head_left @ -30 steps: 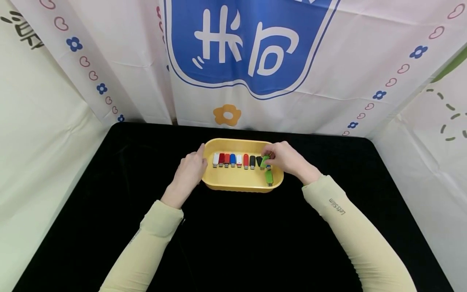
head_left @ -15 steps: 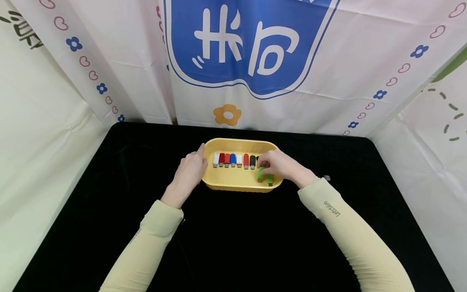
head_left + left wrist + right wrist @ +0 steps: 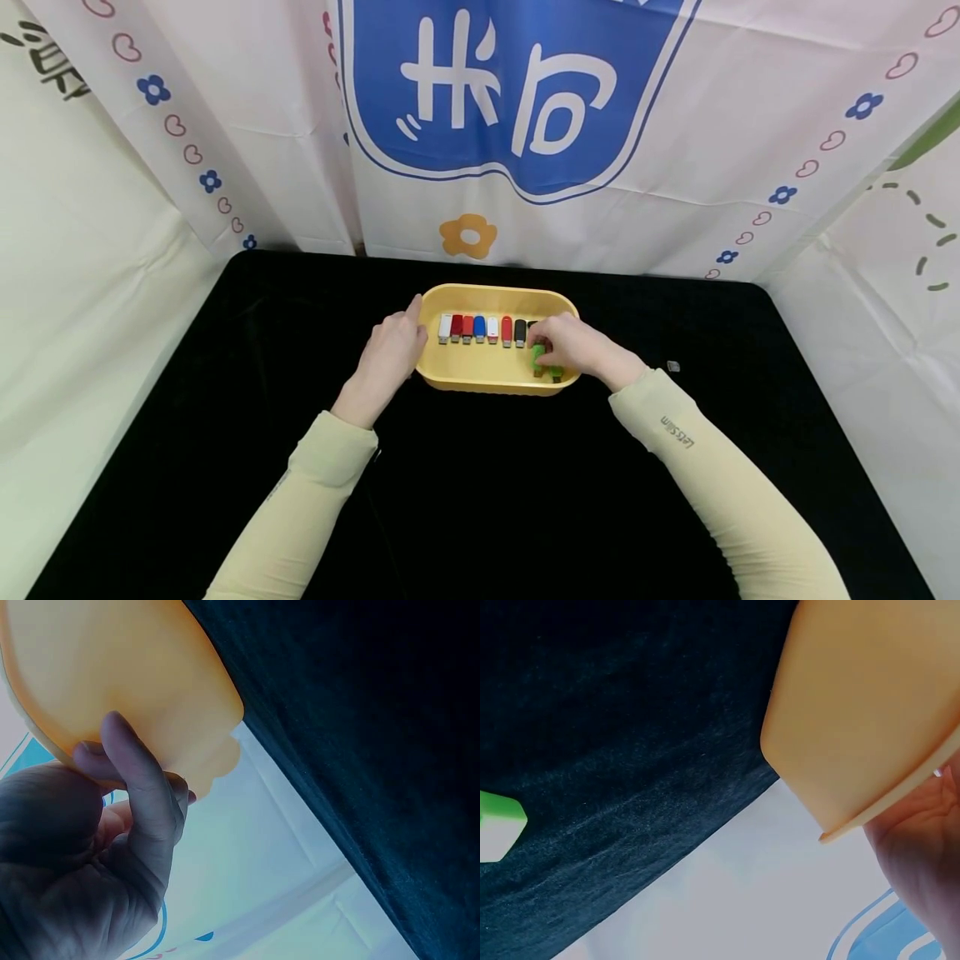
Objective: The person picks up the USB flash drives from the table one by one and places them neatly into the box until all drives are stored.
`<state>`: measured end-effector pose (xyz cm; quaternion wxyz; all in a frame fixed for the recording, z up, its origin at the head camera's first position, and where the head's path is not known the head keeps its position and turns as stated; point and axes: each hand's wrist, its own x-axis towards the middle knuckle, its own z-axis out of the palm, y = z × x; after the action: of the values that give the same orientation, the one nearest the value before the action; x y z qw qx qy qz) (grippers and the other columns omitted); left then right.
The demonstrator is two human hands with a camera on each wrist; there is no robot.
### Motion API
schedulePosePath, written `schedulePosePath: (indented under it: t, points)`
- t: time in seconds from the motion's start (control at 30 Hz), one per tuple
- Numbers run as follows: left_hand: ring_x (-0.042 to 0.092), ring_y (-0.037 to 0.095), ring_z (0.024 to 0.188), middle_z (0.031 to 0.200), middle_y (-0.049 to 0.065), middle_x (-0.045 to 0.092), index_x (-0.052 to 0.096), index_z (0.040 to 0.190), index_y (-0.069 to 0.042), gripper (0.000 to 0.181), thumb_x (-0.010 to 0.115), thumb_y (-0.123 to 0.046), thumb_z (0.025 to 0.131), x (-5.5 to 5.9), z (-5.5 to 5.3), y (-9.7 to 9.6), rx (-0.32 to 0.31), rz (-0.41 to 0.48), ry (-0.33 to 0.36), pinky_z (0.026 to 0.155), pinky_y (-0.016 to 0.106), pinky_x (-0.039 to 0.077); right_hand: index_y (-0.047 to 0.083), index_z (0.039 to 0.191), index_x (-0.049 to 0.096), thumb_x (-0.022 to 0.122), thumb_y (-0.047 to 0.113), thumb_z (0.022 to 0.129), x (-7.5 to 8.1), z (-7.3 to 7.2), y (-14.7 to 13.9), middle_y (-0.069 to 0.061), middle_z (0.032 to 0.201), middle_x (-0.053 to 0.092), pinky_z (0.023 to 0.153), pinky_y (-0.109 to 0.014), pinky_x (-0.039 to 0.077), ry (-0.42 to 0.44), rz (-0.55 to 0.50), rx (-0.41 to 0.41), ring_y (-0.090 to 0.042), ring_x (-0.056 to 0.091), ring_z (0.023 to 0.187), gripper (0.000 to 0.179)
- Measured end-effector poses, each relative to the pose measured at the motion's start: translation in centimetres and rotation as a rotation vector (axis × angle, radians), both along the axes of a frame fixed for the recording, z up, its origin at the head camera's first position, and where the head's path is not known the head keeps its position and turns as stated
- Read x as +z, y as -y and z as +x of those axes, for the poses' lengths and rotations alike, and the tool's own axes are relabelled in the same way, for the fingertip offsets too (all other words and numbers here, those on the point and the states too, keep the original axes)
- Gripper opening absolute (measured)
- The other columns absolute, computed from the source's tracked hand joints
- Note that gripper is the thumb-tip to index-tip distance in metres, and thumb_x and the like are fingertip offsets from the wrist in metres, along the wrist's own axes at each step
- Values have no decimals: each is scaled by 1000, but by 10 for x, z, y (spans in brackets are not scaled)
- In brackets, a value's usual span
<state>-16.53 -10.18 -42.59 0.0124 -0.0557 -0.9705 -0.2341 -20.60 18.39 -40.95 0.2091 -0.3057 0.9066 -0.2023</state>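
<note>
A yellow plastic tub stands on the black table, holding a row of several USB sticks. From the left they run white, dark red, red, blue, white, red and black, and the row's right end is hidden by my hand. My left hand grips the tub's left end, thumb and fingers at its rim. Inside the right end, my right hand pinches a green USB stick below the row. Close beside it lies a second green USB stick, partly under the hand.
On the black tablecloth, right of the tub, lies a small pale object. The right wrist view shows a green and white block on the cloth. White printed curtains enclose the table's back and sides.
My right hand has brought the green USB stick from the row's right end toward the tub's front, beside the other green one. The left hand has stayed at the rim.
</note>
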Motion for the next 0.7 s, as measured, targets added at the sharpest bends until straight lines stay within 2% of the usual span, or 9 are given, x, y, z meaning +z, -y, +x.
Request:
schedulePosePath:
  t: [0.27, 0.43, 0.7]
  points:
    - [51, 15, 40, 94, 20, 64, 32, 155, -2, 55, 48, -12, 103, 1, 0, 0, 0, -2, 19, 36, 22, 41, 8, 106, 72, 84, 16, 81, -3, 3, 1, -8, 104, 67, 73, -29, 53, -74, 59, 50, -14, 60, 81, 29]
    - [51, 14, 39, 95, 20, 65, 33, 155, -2, 54, 48, -12, 103, 2, 0, 0, -2, -6, 16, 36, 22, 41, 8, 109, 73, 84, 17, 80, -6, 7, 0, -8, 109, 62, 80, -32, 55, -116, 62, 41, -15, 62, 89, 32]
    - [51, 15, 39, 93, 20, 65, 34, 154, -2, 54, 49, -12, 103, 1, 0, -1, -4, -6, 8, 36, 22, 41, 7, 112, 73, 83, 16, 82, -7, 8, -1, -9, 110, 65, 82, -34, 56, -132, 72, 50, -18, 62, 94, 33]
